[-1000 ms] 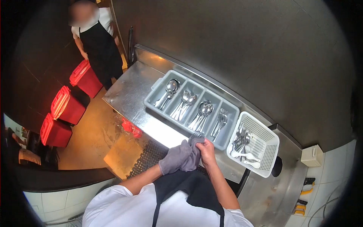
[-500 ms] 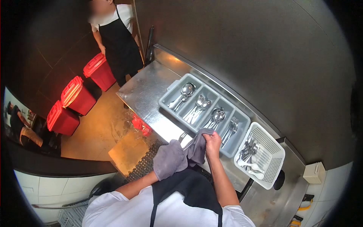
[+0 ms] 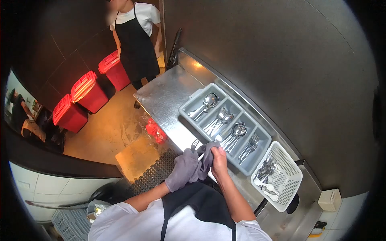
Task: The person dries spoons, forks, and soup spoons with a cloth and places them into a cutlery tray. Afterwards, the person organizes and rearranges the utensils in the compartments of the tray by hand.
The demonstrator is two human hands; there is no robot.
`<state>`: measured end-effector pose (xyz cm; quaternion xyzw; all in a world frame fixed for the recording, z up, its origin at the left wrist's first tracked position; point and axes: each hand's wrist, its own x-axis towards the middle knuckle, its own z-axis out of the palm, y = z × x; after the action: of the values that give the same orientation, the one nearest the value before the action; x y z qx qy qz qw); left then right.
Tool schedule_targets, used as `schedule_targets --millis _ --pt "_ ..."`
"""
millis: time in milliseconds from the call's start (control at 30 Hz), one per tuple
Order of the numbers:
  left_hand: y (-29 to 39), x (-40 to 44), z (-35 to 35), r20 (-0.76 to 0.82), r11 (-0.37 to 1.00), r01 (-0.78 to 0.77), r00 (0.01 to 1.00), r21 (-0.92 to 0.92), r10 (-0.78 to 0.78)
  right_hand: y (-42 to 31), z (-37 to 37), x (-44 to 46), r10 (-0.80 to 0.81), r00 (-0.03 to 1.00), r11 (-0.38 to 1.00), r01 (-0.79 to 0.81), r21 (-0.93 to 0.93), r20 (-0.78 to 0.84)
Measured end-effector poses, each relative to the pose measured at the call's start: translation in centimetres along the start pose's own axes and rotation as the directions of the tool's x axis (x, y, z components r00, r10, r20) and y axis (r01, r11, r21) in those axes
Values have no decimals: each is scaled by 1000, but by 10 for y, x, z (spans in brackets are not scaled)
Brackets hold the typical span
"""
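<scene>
Pinching a grey cloth [image 3: 206, 158] between the thumb and bent fingers of our right hand [image 3: 219, 158], we work just in front of a long grey tray [image 3: 189, 117]. Our left hand [image 3: 183, 172] is wrapped in the same cloth; the fabric hides its fingers, so we cannot tell how far they are bent. A metal fork [image 3: 194, 144] sticks out above that wrapped hand, tines up, over the steel counter [image 3: 163, 89], with its lower part hidden in the folds.

The tray has four compartments side by side. From our left, we see large spoons [image 3: 210, 101] in the first, smaller spoons [image 3: 222, 116] in the second, more spoons [image 3: 239, 130] in the third and forks [image 3: 250, 146] in the fourth, all of shiny metal.

Just beside the tray's right end we have a white perforated basket [image 3: 290, 170]. Metal cutlery [image 3: 264, 168] lies jumbled along its left side, and two white spoons [image 3: 268, 186] lie near the corner closest to us.

Well off to our left, three lidded red bins [image 3: 89, 92] stand in a row, the farthest near a person [image 3: 138, 50] in a black apron. Low at our left sits a grey-blue slatted crate [image 3: 70, 225].
</scene>
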<state>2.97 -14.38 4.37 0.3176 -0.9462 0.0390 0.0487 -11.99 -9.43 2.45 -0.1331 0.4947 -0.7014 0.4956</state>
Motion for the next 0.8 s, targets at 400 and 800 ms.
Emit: schedule_targets --millis 400,800 --pt "-29 10 -14 -96 909 -348 938 -232 335 -25 -15 63 349 913 937 -342 -70 212" --pt "7 -6 45 -30 653 -63 998 -755 63 -23 -43 25 -233 955 947 179 -269 -184"
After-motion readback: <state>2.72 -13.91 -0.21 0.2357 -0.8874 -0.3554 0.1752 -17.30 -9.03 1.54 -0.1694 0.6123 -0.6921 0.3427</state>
